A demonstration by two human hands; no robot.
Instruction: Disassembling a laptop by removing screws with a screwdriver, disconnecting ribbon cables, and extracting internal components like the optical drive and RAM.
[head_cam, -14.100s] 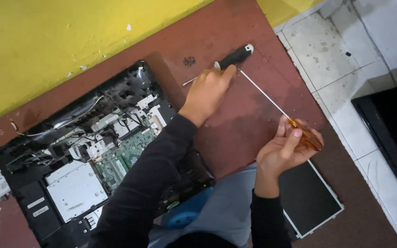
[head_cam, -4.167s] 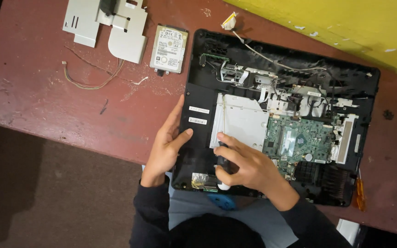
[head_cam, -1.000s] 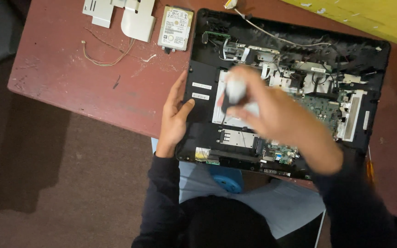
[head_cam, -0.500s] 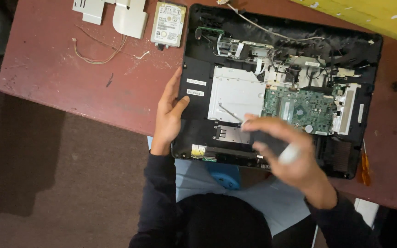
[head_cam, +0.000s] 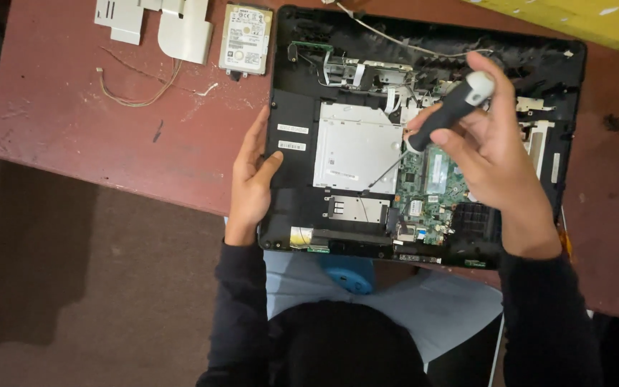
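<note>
**Right hand clamped on the screwdriver, tip down in the opened laptop**

Gripping tight, the right hand [head_cam: 492,154] has its fingers wrapped round the black handle of the screwdriver [head_cam: 447,115], white cap poking out at the top near the thumb. The thin metal shaft runs down and to the left, and its tip meets the lower right corner of the silver metal drive cover [head_cam: 356,147], right where that plate borders the green circuit board [head_cam: 431,186]. The tool is tilted, not upright.

Over on the other side, the left hand [head_cam: 251,175] lies open against the left edge of the opened laptop chassis [head_cam: 295,208], palm on the rim, thumb resting on the black plastic just below two small white labels. It grasps nothing; it simply presses flat on the case.

The chassis itself sits on the reddish-brown table [head_cam: 109,143], its near edge hanging slightly over the table's front above the person's lap. Loose ribbon cables and white wires cross the upper part of the case.

Up at the far left of the table, well apart from both hands, a bare hard drive [head_cam: 246,39] lies flat, with pale metal brackets [head_cam: 173,25] just beside it and a thin loop of wire [head_cam: 141,86] below them.
</note>
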